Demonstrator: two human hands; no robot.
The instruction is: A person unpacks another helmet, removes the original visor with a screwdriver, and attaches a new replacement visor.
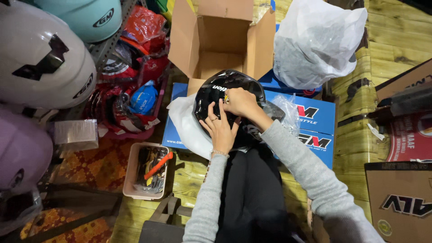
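A glossy black helmet (220, 92) rests on my lap, over a white bag (186, 123) and a blue box (321, 117). My left hand (219, 127) lies flat against the helmet's near side, fingers spread. At the top of the shell, my right hand (240, 102) pinches a small yellowish item; what it is cannot be made out. Both arms wear grey sleeves.
An open cardboard box (216, 38) stands behind the helmet, a white plastic bag (315, 42) to its right. A small beige tray of tools (146, 171) sits on the floor at left. White, teal and pink helmets (40, 63) fill a rack at far left. More cartons (400, 198) lie right.
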